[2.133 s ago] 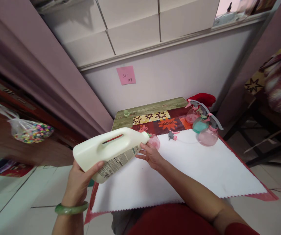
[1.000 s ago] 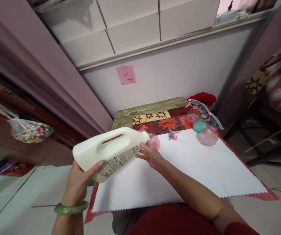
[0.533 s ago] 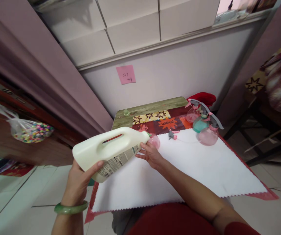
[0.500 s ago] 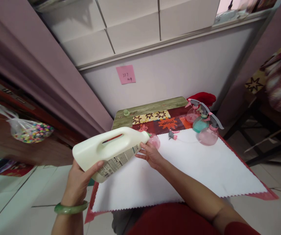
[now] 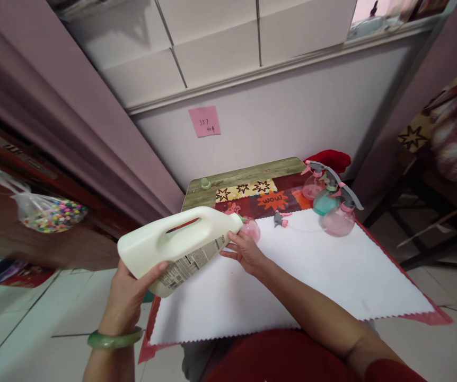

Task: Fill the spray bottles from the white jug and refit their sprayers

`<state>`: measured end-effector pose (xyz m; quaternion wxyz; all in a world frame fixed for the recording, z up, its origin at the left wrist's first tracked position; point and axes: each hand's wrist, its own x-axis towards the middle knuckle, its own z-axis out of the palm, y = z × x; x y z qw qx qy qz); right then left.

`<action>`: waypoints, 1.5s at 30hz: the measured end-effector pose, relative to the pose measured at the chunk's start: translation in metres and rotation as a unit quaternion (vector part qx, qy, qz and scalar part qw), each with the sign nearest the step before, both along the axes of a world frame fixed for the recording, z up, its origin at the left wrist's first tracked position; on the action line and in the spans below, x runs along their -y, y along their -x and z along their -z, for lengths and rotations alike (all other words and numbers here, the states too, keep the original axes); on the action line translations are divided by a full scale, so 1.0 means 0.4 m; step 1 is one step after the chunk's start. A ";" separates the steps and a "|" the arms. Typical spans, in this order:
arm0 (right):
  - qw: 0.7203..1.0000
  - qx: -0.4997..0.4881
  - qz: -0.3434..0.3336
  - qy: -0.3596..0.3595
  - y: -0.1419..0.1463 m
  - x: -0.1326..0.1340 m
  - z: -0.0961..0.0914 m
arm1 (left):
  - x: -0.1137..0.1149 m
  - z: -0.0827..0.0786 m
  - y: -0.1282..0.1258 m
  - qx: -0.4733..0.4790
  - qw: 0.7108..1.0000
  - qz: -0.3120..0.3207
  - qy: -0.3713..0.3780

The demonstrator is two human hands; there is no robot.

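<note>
A white detergent jug (image 5: 184,239) with a hollow handle is tipped over, its neck at the right, lower than a level pose would hold it. My left hand (image 5: 133,286) grips the jug near its base, thumb on the printed label. Around the neck, my right hand (image 5: 244,249) steadies the jug, some fingers extended underneath. The jug's green spout meets the top of a pink, headless spray bottle (image 5: 252,229); whether liquid flows is hidden. Right of it, a grey and pink spray head (image 5: 280,219) with a clear tube lies on the white cloth (image 5: 292,281).
Pink and teal spray bottles (image 5: 327,202) with heads on stand at the table's right. A small green cap (image 5: 205,183) sits at the back left. Behind the table is a wall with a pink note (image 5: 204,121). A bag of colourful beads (image 5: 51,212) hangs left.
</note>
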<state>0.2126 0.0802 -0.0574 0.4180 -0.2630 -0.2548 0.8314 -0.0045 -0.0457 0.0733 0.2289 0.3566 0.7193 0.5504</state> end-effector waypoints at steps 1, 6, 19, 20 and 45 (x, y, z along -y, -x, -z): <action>1.000 0.001 0.000 0.000 0.000 0.000 0.000 | 0.000 0.000 0.001 0.001 1.000 0.000 0.001; 1.000 -0.001 0.001 -0.001 0.001 -0.001 0.004 | 0.003 0.006 0.008 0.000 1.000 -0.001 0.007; 1.000 0.001 -0.002 -0.001 -0.003 -0.001 0.004 | 0.002 -0.001 0.004 -0.001 1.000 0.008 0.007; 1.000 0.000 -0.002 -0.001 -0.003 -0.001 0.004 | 0.002 0.000 0.006 0.001 1.000 0.010 0.008; 1.000 0.000 -0.001 0.005 0.001 -0.004 0.008 | -0.002 0.002 0.007 -0.001 1.000 -0.004 0.011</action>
